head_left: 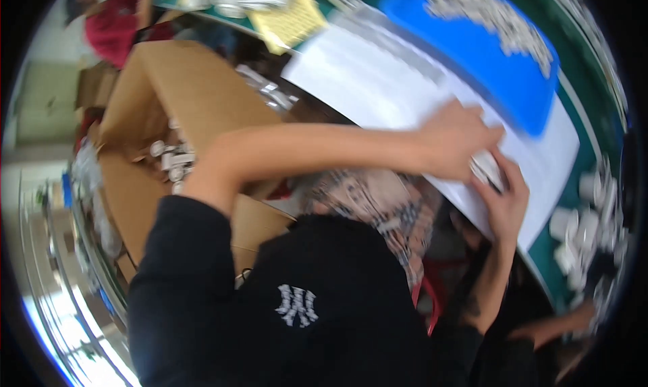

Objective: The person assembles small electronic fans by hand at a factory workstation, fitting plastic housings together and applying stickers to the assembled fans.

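Observation:
My left hand point(457, 139) reaches across from the left on a bare forearm and closes over a small white part point(486, 168). My right hand point(505, 201) comes up from below and grips the same part from underneath. Both hands meet above a large white sheet point(378, 83) lying on the green table point(574, 127). The picture is blurred, so the part's exact shape is unclear.
A blue tray point(520, 93) heaped with small white parts lies behind the sheet. More white parts point(584, 232) are scattered on the table at right. An open cardboard box point(196, 90) with white parts stands at left. Another person's hand point(557, 327) shows at the lower right.

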{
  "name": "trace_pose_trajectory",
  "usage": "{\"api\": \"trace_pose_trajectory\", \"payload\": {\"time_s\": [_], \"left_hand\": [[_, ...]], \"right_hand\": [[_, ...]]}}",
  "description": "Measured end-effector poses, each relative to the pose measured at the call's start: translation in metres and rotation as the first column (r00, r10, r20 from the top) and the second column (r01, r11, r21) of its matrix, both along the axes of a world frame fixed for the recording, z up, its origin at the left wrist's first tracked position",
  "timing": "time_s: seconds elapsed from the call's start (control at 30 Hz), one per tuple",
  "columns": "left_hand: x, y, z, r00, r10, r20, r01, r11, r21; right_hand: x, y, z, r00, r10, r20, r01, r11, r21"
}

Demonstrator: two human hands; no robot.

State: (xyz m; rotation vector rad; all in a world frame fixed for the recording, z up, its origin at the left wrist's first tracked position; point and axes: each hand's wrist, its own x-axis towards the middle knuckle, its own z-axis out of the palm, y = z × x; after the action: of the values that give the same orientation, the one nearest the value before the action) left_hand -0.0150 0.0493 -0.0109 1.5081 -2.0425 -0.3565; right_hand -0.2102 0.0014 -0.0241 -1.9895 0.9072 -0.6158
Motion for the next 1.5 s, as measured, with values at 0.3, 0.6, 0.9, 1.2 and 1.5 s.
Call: {"api": "trace_pose_trajectory", "payload": {"time_s": [0.3, 0.6, 0.9, 1.2, 1.5], "left_hand": [[0.007, -0.006, 0.013, 0.999, -0.029, 0.015, 0.026, 0.989, 0.146], [0.044, -0.02, 0.027, 0.964, -0.253, -0.083, 0.24, 0.96, -0.142], [0.057, -0.009, 0.012, 0.959, -0.217, -0.18, 0.185, 0.966, -0.179], [0.064, -0.016, 0.008, 0.931, -0.237, -0.276, 0.213, 0.97, -0.115], [0.058, -0.013, 0.004, 0.907, -0.161, -0.39, 0.165, 0.986, -0.025]], "right_hand": [[0.003, -0.007, 0.002, 0.995, 0.095, 0.027, -0.095, 0.995, 0.009], [-0.008, -0.019, 0.007, 0.981, 0.004, 0.196, -0.042, 0.982, 0.186], [-0.008, -0.022, 0.009, 0.981, -0.02, 0.193, -0.035, 0.96, 0.279], [-0.007, -0.025, 0.011, 0.988, -0.029, 0.151, -0.017, 0.955, 0.297], [-0.006, -0.018, 0.013, 0.991, -0.022, 0.131, -0.015, 0.96, 0.279]]}}
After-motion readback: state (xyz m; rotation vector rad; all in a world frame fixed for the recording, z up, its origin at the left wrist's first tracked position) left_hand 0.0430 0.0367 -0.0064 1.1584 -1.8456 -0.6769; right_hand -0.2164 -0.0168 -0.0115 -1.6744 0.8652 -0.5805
